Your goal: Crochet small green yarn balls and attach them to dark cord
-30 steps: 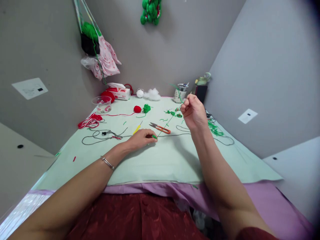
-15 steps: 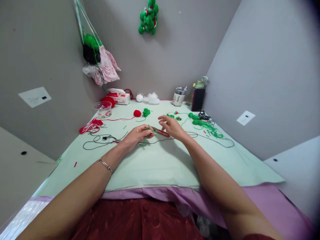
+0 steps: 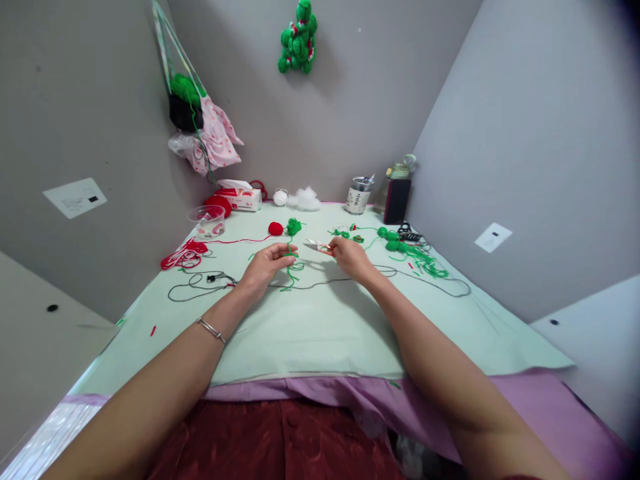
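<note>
In the middle of the view, my left hand [image 3: 264,269] pinches a small bundle of green yarn [image 3: 294,265], its loose ends hanging over the table. My right hand [image 3: 350,257] is closed around the handles of a pair of scissors [image 3: 316,246]. The blades point left toward the yarn and stay apart from it. Behind my left hand lie a red yarn ball [image 3: 275,229] and a green yarn clump [image 3: 294,227]. Small green and red yarn pieces [image 3: 350,233] rest beyond my right hand.
A grey cord [image 3: 320,285] loops across the pale green tabletop [image 3: 310,333]. Red yarn [image 3: 185,255] and a clear tub [image 3: 209,223] are at left. Green yarn balls [image 3: 393,245] lie at right, near a dark phone [image 3: 397,201] and a pen tin [image 3: 358,195]. White stuffing [image 3: 305,199] sits behind.
The scissors have passed from lying by my left hand's fingers into my right hand's grip, blades now pointing left. My left hand has shifted slightly left and still holds the green yarn.
</note>
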`<action>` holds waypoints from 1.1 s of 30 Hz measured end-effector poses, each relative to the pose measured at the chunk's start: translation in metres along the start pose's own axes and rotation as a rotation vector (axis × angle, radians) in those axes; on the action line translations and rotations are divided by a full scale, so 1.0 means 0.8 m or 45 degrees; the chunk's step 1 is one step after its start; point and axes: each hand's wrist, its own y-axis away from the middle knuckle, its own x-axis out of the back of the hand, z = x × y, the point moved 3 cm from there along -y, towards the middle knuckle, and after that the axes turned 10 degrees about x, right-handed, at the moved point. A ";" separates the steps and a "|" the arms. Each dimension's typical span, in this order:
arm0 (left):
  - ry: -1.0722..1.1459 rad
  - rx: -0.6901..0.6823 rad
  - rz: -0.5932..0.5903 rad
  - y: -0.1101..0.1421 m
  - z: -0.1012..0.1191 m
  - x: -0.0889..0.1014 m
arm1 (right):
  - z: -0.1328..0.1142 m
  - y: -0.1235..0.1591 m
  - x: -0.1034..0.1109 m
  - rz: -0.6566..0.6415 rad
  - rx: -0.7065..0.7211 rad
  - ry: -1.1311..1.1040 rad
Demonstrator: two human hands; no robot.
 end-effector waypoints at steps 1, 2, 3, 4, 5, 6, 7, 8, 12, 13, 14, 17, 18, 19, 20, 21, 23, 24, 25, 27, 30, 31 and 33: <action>0.000 -0.008 0.011 0.000 0.001 0.000 | 0.000 0.000 0.006 0.049 0.010 -0.095; -0.003 -0.017 0.023 0.000 0.001 0.001 | -0.003 0.001 0.012 0.090 0.043 -0.218; -0.006 -0.027 0.034 0.000 0.001 0.001 | -0.006 0.002 0.016 0.118 0.095 -0.354; -0.009 -0.037 0.044 0.000 0.001 0.001 | -0.011 0.005 0.020 0.125 0.155 -0.482; -0.013 -0.047 0.048 0.001 0.001 0.002 | -0.016 0.007 0.022 0.110 0.208 -0.575; -0.019 -0.055 0.048 0.001 0.002 0.002 | -0.021 0.010 0.022 0.072 0.245 -0.616; -0.027 -0.059 0.044 0.001 0.002 0.002 | -0.025 0.012 0.020 0.026 0.262 -0.622; -0.037 -0.061 0.038 0.002 0.002 0.001 | -0.028 0.014 0.018 -0.017 0.261 -0.604; -0.066 -0.059 -0.004 0.003 0.002 -0.002 | -0.036 0.017 0.008 -0.094 0.231 -0.503; -0.068 -0.056 -0.011 0.003 0.001 -0.003 | -0.038 0.017 0.007 -0.092 0.236 -0.498; -0.068 -0.051 -0.013 0.003 0.001 -0.003 | -0.040 0.017 0.007 -0.087 0.242 -0.497; -0.066 -0.028 -0.003 0.002 -0.001 -0.003 | -0.045 0.018 0.008 -0.083 0.250 -0.498; -0.068 -0.022 -0.001 0.002 -0.001 -0.003 | -0.046 0.019 0.008 -0.083 0.248 -0.500; -0.071 -0.017 -0.003 0.002 -0.001 -0.003 | -0.047 0.019 0.008 -0.084 0.242 -0.506; -0.074 -0.014 -0.006 0.002 -0.001 -0.003 | -0.047 0.019 0.009 -0.088 0.233 -0.516; -0.078 -0.011 -0.011 0.002 -0.001 -0.003 | -0.046 0.019 0.008 -0.092 0.222 -0.530; -0.082 -0.005 -0.019 0.003 -0.002 -0.004 | -0.045 0.019 0.007 -0.106 0.199 -0.569; -0.084 -0.003 -0.021 0.003 -0.002 -0.004 | -0.044 0.018 0.007 -0.115 0.189 -0.590; -0.087 -0.002 -0.022 0.003 -0.002 -0.003 | -0.044 0.018 0.006 -0.124 0.181 -0.612; -0.109 -0.006 -0.027 0.004 -0.002 -0.003 | -0.045 0.017 0.004 -0.133 0.165 -0.654; -0.135 -0.009 -0.031 0.004 -0.002 -0.003 | -0.046 0.017 0.004 -0.133 0.137 -0.716; -0.132 -0.007 -0.031 0.005 -0.001 -0.003 | -0.045 0.017 0.004 -0.132 0.134 -0.749; -0.106 0.003 -0.016 0.005 0.000 -0.003 | -0.040 0.015 0.004 -0.126 0.133 -0.820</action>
